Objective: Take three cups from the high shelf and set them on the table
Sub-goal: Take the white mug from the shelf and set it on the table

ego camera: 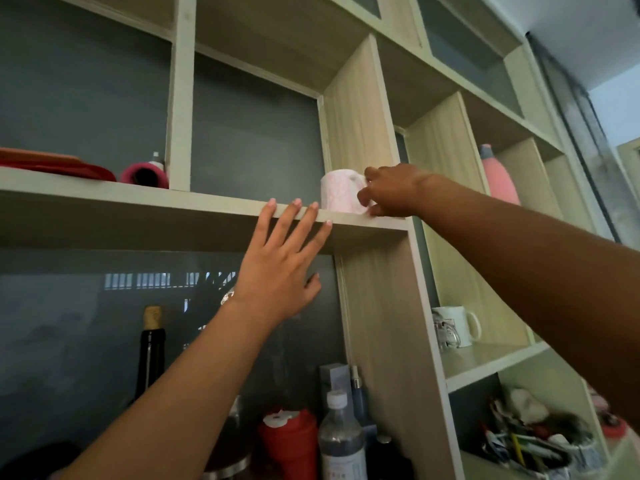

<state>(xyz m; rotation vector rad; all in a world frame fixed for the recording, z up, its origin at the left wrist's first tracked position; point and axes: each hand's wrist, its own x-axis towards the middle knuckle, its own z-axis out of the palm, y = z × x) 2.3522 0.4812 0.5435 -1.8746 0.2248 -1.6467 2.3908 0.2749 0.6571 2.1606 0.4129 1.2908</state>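
A pale pink patterned cup (337, 192) stands on the high wooden shelf (194, 211), close to the upright divider. My right hand (391, 192) is at the cup's right side, its fingers closed around the handle. With fingers spread, my left hand (280, 268) rests flat against the shelf's front edge, just left of the cup and below it, holding nothing. A white mug (457, 325) with a dark print sits on a lower shelf to the right. No table is in view.
A dark red roll (144, 173) and a red flat object (59, 164) lie on the high shelf's left part. A pink bottle (498, 176) stands right of the divider. Below are a corked wine bottle (150, 355), a red container (289, 441), a plastic bottle (341, 441) and a cluttered bin (540, 441).
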